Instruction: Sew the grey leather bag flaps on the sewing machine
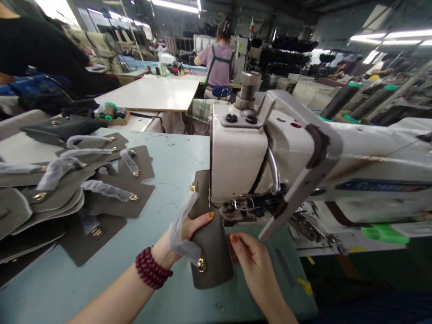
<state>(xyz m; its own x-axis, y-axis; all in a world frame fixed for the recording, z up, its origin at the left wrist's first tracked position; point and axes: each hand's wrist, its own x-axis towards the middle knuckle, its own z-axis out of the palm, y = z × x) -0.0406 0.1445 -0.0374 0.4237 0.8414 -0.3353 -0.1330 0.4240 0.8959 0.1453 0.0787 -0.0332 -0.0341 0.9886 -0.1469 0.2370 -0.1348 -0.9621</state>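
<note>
A grey-brown leather-like bag panel [212,252] lies on the sewing machine's bed, its upper part beside the machine head [239,153]. Across it runs a handle strap [180,225] wrapped in white plastic, fixed by gold rings. My left hand [185,229] reaches under this strap, thumb flat on the panel; its other fingers are hidden, and it appears to grip the panel. At the panel's right edge, my right hand [251,256] has thumb and fingers pressed together by a dark red sliver; what they pinch is unclear. The needle area is mostly hidden.
Similar panels with wrapped straps [111,191] are piled at the left of the blue-green table [168,157]. Green-ended thread cones [340,101] stand behind the machine arm. A white table [155,92] and a seated person [219,63] are farther back.
</note>
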